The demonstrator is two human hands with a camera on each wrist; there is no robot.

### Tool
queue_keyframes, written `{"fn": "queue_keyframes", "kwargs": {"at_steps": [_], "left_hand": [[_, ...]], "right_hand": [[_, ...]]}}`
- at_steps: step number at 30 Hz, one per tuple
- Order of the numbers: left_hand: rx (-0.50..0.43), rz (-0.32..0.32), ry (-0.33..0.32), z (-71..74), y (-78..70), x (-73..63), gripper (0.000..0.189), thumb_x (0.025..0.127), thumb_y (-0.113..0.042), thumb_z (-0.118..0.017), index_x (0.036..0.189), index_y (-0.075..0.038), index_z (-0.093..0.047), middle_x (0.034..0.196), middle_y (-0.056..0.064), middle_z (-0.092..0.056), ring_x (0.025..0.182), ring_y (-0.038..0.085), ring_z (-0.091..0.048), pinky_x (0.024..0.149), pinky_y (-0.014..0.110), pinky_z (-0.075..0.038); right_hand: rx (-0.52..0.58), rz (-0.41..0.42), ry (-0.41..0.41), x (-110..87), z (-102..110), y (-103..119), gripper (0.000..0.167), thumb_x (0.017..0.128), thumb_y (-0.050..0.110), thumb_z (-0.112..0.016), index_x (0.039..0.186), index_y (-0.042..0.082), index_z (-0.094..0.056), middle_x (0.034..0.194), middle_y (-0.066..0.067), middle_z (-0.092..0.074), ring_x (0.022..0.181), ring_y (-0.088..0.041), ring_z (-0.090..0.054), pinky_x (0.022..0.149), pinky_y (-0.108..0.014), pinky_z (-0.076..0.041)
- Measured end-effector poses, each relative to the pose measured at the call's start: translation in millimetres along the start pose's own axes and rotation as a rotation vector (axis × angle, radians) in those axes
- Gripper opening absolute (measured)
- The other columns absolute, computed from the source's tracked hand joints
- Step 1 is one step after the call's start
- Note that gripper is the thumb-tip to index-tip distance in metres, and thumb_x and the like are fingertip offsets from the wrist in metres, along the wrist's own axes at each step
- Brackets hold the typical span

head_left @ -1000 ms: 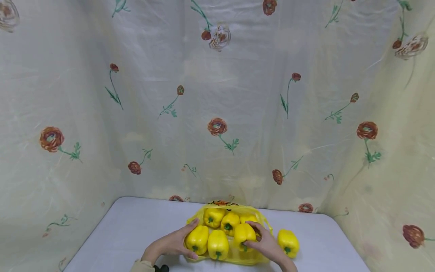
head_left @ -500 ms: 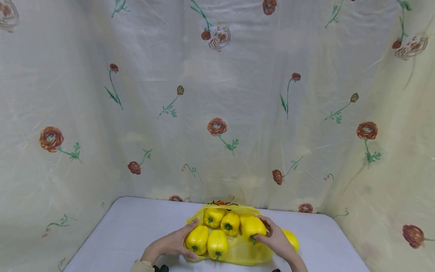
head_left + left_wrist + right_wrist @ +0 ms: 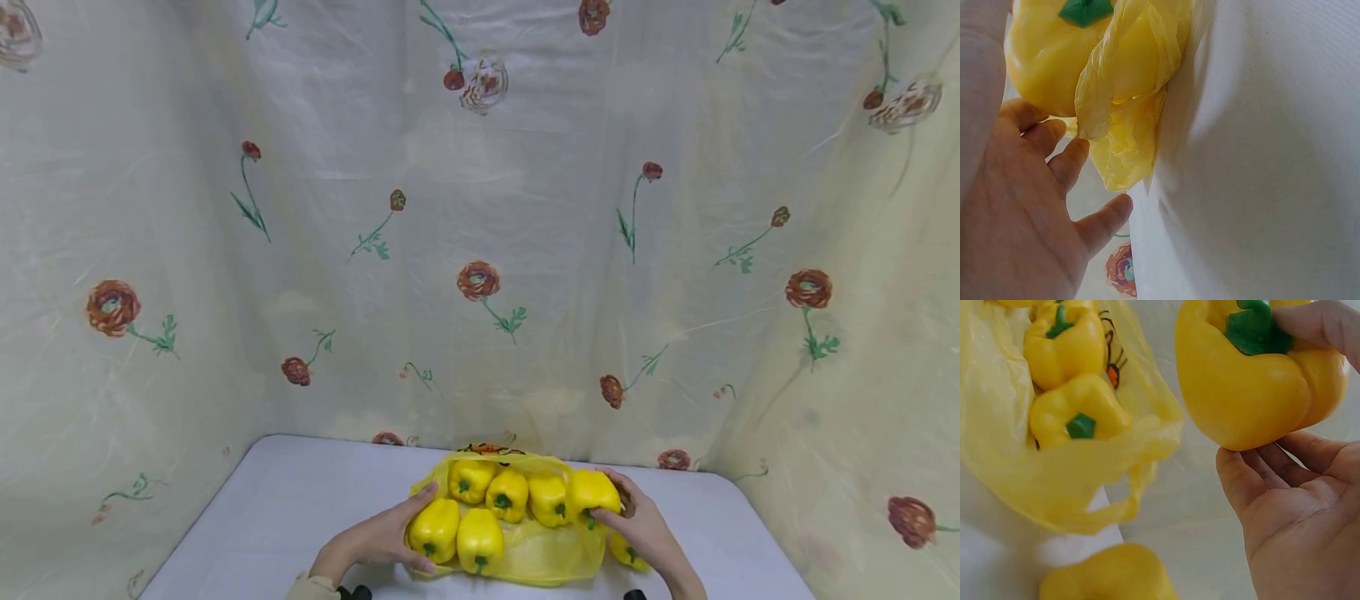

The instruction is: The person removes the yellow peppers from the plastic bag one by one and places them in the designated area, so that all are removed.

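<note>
In the head view my right hand (image 3: pixel 643 521) grips a yellow bell pepper (image 3: pixel 594 492), raised at the right edge of a yellow plastic bag (image 3: pixel 551 560). The right wrist view shows the thumb (image 3: pixel 1322 325) by its green stem and the fingers on the opposite side. Several more bell peppers (image 3: pixel 506 494) lie inside the bag. My left hand (image 3: pixel 382 536) is spread at the bag's left side, beside the leftmost pepper (image 3: pixel 435 529). In the left wrist view its fingers (image 3: pixel 1067 164) are loosely extended close to the bag and pepper; whether the thumb presses is hidden.
Another yellow bell pepper (image 3: pixel 626 553) rests on the table right of the bag, partly behind my right hand and wrist. The white tabletop (image 3: pixel 300 492) ends at a flower-printed curtain (image 3: pixel 480 367) at the back and sides.
My right hand has moved right and slightly up with the bell pepper, from over the bag to its right edge, uncovering another pepper inside. My left hand stays in place.
</note>
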State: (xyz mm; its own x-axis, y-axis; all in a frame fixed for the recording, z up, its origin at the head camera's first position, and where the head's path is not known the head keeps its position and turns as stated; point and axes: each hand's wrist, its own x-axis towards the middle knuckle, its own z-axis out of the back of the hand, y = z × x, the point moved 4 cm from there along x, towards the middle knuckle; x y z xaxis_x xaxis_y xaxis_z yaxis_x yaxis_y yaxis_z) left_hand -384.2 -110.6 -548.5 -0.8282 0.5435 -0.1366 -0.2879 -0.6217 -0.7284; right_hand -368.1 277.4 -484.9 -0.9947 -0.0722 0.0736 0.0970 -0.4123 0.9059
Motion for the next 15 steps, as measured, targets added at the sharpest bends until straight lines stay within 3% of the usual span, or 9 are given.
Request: {"fn": "queue_keyframes", "kwargs": {"at_steps": [9,15], "left_hand": [[0.008,-0.013,-0.002,-1.0,-0.7,-0.2,0.111,0.074,-0.054,-0.078,0.157,-0.020,-0.011,0.163,0.004,-0.013,0.147,0.035,-0.021,0.114,0.062,-0.024],[0.003,-0.004,0.001,-1.5,0.6,2.2,0.112,0.073,-0.056,-0.077,0.157,-0.021,-0.011,0.163,0.003,-0.013,0.147,0.035,-0.021,0.114,0.062,-0.023]], "right_hand": [[-0.047,-0.041,-0.068,-6.8,28.5,-7.8,0.072,0.089,0.033,-0.069,0.147,0.008,-0.034,0.148,-0.018,-0.042,0.131,-0.034,-0.046,0.104,-0.043,-0.047],[-0.044,-0.067,-0.081,-9.3,43.7,-13.8,0.076,0.090,0.038,-0.067,0.150,0.010,-0.029,0.152,-0.017,-0.036,0.135,-0.034,-0.040,0.110,-0.049,-0.040]]}}
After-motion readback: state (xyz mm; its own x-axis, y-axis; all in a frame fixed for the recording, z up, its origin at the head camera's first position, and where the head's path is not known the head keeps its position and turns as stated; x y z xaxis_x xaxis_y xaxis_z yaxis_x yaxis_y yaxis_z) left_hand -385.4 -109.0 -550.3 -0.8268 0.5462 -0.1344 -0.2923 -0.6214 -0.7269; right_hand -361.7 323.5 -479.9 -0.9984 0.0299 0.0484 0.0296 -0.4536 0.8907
